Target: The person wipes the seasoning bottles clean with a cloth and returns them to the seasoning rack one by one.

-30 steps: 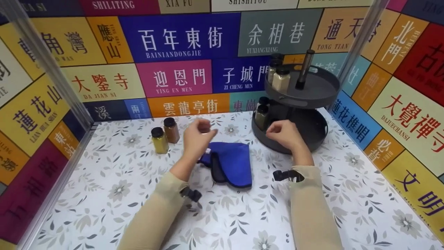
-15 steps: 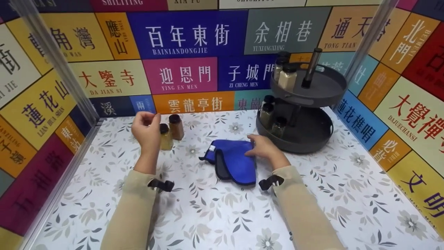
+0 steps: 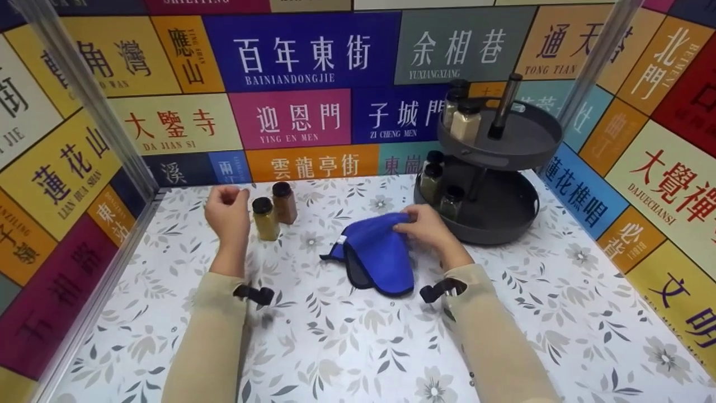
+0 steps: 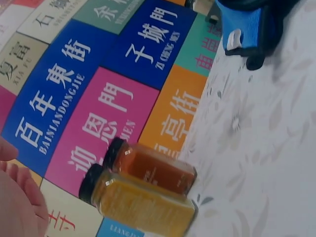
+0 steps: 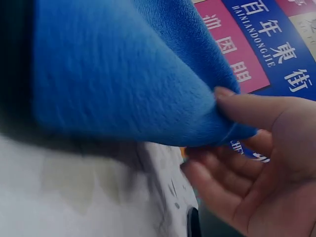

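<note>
My right hand [image 3: 428, 229] pinches the upper right corner of a blue cloth [image 3: 380, 246] between thumb and fingers. That corner is lifted, while the lower part still lies on the table. The cloth is folded, with black edging, a dark underside and a small white tag; the right wrist view shows its fuzzy surface [image 5: 118, 74]. My left hand [image 3: 228, 221] hovers at the left, loosely curled and holding nothing. Just right of it stand a bottle of yellow powder [image 3: 265, 221] and a bottle of reddish-brown powder [image 3: 284, 204], both black-capped and apart from the hand.
A dark grey two-tier round rack [image 3: 498, 232] stands at the back right, close to my right hand. Several black-capped bottles stand on its tiers, including a pale one [image 3: 465, 126] on top. Printed sign panels wall in the flower-patterned table [image 3: 335, 347].
My left hand has moved left, past the two powder bottles. My right hand has moved from beside the rack to the cloth, gripped its corner and raised it.
</note>
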{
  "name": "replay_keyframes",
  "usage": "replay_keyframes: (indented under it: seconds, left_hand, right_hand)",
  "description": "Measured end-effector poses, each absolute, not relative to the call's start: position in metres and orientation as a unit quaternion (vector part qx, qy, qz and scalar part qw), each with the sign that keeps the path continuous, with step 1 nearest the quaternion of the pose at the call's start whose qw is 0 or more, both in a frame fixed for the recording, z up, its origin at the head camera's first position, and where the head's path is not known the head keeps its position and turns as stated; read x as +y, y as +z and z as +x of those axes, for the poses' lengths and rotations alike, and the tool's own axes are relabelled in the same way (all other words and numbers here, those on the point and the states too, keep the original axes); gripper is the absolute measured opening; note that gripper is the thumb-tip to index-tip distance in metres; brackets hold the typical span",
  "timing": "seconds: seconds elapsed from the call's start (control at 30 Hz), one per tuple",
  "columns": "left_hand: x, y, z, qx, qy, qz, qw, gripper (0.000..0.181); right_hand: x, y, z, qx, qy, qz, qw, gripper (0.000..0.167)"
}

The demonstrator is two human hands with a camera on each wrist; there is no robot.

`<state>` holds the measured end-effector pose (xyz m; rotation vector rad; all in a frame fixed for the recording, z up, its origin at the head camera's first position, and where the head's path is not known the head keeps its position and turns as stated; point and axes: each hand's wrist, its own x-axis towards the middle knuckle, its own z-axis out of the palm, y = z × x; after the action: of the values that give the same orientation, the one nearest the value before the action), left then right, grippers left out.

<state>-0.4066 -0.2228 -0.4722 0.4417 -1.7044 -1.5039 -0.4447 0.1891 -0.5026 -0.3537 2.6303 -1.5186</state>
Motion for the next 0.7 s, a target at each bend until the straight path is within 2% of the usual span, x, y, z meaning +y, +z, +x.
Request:
replay_keyframes:
  seconds: [0.23, 0.37, 0.47, 0.6, 0.7]
  left_hand:
    - [-0.235, -0.488, -0.415, -0.719, -0.583, 0.214, 0.312, 0.017]
    - [-0.239, -0.495, -0.417, -0.721, -0.599, 0.207, 0.282, 0.019]
    - [-0.242, -0.500, -0.417, -0.726, -0.611, 0.182, 0.258, 0.029]
    - [-0.247, -0.505, -0.416, -0.736, -0.633, 0.117, 0.209, 0.043]
    - [-0.251, -0.509, -0.415, -0.747, -0.639, 0.068, 0.172, 0.052]
  right_hand:
    - [0.180, -0.480, -0.437, 0.767, -0.636, -0.051, 0.063, 0.037]
    - [0.179, -0.463, -0.429, 0.749, -0.659, -0.036, 0.056, 0.031]
    - [0.180, -0.453, -0.422, 0.751, -0.657, -0.045, 0.054, 0.027]
    - [0.182, -0.443, -0.417, 0.761, -0.642, -0.070, 0.065, 0.012]
    - [0.182, -0.439, -0.415, 0.766, -0.635, -0.083, 0.062, 0.021]
